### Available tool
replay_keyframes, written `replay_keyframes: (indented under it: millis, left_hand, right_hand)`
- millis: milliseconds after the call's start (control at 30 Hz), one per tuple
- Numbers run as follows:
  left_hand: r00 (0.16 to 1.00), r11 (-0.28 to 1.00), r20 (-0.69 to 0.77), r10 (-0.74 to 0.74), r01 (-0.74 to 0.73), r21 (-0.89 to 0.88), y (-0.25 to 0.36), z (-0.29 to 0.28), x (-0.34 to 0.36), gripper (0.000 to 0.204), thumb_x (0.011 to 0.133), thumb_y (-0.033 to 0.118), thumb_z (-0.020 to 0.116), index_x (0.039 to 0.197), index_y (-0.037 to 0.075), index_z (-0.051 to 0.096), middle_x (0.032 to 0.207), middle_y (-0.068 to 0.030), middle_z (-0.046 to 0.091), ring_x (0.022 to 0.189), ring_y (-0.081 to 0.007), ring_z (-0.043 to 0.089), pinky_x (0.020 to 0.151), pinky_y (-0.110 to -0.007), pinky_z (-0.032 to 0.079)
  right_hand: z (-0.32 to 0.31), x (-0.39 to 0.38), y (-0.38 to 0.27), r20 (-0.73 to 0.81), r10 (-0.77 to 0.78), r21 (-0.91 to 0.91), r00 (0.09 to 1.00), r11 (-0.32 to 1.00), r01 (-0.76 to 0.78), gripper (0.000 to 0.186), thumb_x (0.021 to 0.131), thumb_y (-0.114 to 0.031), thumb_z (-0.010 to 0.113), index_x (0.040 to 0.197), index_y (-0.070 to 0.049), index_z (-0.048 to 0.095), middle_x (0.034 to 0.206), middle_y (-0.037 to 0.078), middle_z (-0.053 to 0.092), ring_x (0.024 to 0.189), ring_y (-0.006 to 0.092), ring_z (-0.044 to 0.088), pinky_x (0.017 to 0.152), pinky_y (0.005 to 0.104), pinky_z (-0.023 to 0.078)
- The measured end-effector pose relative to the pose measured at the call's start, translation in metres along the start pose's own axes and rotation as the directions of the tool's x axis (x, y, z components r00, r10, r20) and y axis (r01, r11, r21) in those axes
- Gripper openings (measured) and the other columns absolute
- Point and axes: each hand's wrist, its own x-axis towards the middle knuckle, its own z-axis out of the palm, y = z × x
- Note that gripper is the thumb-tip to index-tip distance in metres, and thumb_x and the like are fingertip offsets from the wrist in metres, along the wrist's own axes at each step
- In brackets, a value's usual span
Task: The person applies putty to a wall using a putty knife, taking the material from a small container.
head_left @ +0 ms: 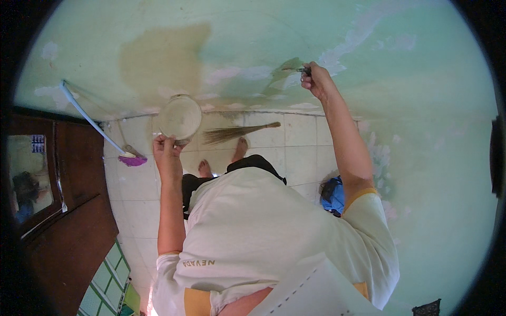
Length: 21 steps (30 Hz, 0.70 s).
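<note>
My left hand [168, 150] grips the near rim of a round off-white tub [180, 117], held out in front of the wall at the left. Its fingers are closed on the edge. My right hand [317, 81] is raised at the wall and closed round a small dark-handled putty knife [304, 70], whose thin end points left. The tool is too small to make out fully. Beside it, the green wall [253, 42] bears a darker damp-looking streak and pale patches. A wide brown stain [163, 63] marks the wall beyond the tub.
On the tiled floor [300, 139] lies a stick broom [242, 132] along the wall's foot, near my bare feet. A blue-handled brush with purple bristles [133, 159] leans at the left. Dark wooden furniture [79, 163] stands further left. A blue bag [333, 195] sits below my right arm.
</note>
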Motion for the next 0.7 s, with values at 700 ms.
replay_keyframes:
  millis: [700]
  left_hand:
    - [0.999, 1.000, -0.018, 0.027, -0.027, 0.007, 0.001, 0.004, -0.005, 0.019, 0.090, 0.002, 0.059, 0.100, 0.008, 0.044, 0.100, -0.0047, 0.048, 0.090, -0.0158, 0.054, 0.083, -0.041, 0.054]
  right_hand:
    - [0.007, -0.001, -0.010, -0.061, -0.090, -0.034, 0.994, 0.996, 0.088, 0.020, 0.096, -0.017, 0.041, 0.096, 0.000, 0.050, 0.068, 0.004, 0.038, 0.051, 0.0155, 0.039, 0.044, 0.0318, 0.034]
